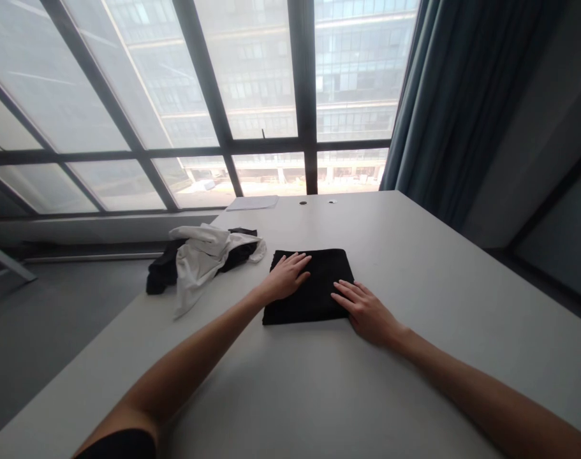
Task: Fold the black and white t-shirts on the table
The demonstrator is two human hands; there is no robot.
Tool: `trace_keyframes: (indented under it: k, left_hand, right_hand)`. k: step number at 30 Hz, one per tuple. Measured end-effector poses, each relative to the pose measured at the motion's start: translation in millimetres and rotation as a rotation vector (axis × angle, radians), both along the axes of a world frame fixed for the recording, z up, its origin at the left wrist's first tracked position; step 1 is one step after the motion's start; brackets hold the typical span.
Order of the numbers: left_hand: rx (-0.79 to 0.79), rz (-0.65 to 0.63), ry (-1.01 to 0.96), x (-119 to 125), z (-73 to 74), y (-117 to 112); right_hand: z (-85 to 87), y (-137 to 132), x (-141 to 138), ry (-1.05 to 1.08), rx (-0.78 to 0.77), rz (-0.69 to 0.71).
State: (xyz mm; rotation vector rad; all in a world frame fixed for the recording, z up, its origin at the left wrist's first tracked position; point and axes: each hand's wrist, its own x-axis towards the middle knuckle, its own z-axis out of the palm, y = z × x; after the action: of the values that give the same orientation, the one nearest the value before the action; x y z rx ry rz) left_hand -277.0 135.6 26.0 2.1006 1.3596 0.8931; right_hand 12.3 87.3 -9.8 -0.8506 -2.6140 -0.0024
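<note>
A black cloth [316,296], folded into a flat, roughly square shape, lies in the middle of the white table. My left hand [287,276] rests on its left part with the fingers stretched out. On its right edge lies my right hand [367,310], palm down, fingers extended over the fabric. Neither hand grips the cloth. What kind of garment or cloth it is cannot be made out from the folded shape.
A crumpled white cloth [199,255] lies over crumpled black fabric [162,271] at the table's left edge. Toward the far end of the table [443,306] is a flat white sheet [252,203]. Windows stand beyond; a blue-grey curtain [433,115] hangs at right.
</note>
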Motion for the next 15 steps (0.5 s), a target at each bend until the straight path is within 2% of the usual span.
trace_keyframes:
  k: [3,6,10,13,15]
  left_hand:
    - [0.052,0.013,0.084,12,-10.8,25]
    - [0.066,0.041,0.197,14,-31.0,35]
    - [0.138,0.047,0.215,10,-48.1,35]
    - [0.142,0.041,0.251,8,-49.5,35]
    - [0.136,0.041,0.279,7,-49.0,36]
  right_hand:
    - [4.6,-2,4,0.007,-0.11,0.065]
    - [8.9,17,5,0.11,-0.207,0.044]
    - [11.0,81,-10,0.316,-0.189,-0.181]
    - [9.2,134,-29,0.362,-0.281,-0.303]
    - [8.0,159,-40,0.368,-0.355,-0.333]
